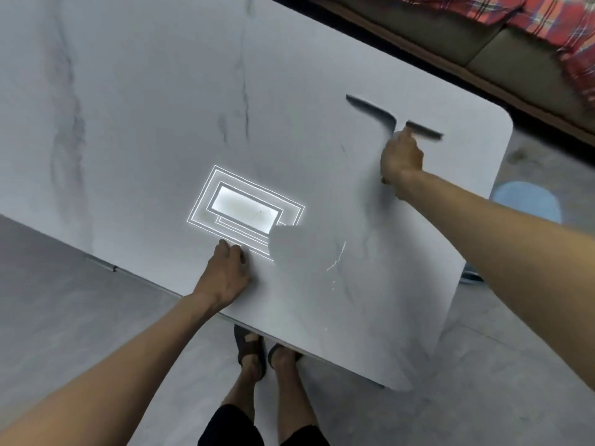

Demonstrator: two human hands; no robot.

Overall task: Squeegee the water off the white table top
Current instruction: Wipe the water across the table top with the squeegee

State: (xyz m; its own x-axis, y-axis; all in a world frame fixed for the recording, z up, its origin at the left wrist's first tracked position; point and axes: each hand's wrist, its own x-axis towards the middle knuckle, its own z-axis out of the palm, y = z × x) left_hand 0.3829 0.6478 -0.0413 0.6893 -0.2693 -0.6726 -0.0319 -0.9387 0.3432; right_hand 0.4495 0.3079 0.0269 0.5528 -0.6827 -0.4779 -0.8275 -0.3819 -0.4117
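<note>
The white marble-veined table top (154, 117) fills most of the view. My right hand (401, 157) is shut on the handle of a squeegee (370, 109), whose dark blade lies blurred across the far right part of the table, close to the rounded corner. My left hand (227, 275) rests on the table near its front edge, fingers curled down and holding nothing. A thin glinting line of water (336, 257) shows on the surface between my hands. A ceiling light's reflection (244, 212) shines on the table just beyond my left hand.
The table's front edge runs diagonally above my sandalled feet (257, 352) on the grey floor. A light blue stool (528, 201) stands past the table's right edge. A sofa with a red plaid cloth (547, 24) lies behind the far edge.
</note>
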